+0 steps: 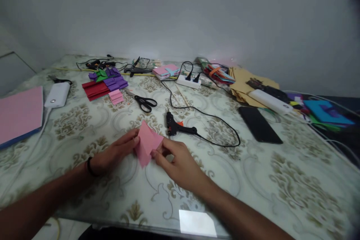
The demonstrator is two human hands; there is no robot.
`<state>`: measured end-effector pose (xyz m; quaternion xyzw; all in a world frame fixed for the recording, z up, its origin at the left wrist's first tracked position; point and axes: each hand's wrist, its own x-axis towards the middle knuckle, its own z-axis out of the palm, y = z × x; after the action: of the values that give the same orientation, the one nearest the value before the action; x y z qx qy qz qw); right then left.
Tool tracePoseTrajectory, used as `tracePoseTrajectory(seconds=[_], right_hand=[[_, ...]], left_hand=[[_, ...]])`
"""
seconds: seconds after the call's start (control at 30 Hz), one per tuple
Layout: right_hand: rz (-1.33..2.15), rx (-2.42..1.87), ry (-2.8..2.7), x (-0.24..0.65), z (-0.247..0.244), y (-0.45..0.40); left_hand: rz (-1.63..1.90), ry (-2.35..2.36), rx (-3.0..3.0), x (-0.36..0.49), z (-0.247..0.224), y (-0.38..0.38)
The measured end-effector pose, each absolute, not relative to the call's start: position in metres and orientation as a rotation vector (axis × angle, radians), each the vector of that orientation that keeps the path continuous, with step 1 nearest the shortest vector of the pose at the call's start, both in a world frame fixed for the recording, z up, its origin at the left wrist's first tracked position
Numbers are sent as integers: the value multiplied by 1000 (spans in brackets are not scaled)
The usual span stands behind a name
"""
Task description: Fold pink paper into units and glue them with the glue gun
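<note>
A folded pink paper (146, 143) is held between both hands, over the front middle of the patterned table. My left hand (119, 150) grips its left edge, thumb in front and fingers partly behind the sheet. On the other side, my right hand (176, 159) pinches the paper's right part between thumb and fingers. Just beyond the hands lies a black glue gun (180, 125), its nozzle pointing away. Black-handled scissors (143, 102) rest with their blades toward the upper left.
Folded red papers (95, 89), purple papers (116, 81) and small pink pieces (116, 97) lie back left. A power strip (189, 81) feeds the looping cord. A black phone (259, 123) lies right; a white power bank (57, 94) and pink sheets (21, 110) lie left.
</note>
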<state>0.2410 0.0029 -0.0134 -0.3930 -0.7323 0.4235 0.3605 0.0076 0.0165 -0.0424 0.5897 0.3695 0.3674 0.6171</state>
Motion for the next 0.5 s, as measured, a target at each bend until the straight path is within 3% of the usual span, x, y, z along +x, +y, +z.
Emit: tracePoseTrajectory(seconds=[0.3, 0.5], right_hand=[[512, -1078, -2055, 244, -22, 6], [347, -1054, -2053, 242, -25, 5]], left_hand=[[792, 875, 1540, 3, -47, 28], [646, 908, 1683, -2, -40, 22]])
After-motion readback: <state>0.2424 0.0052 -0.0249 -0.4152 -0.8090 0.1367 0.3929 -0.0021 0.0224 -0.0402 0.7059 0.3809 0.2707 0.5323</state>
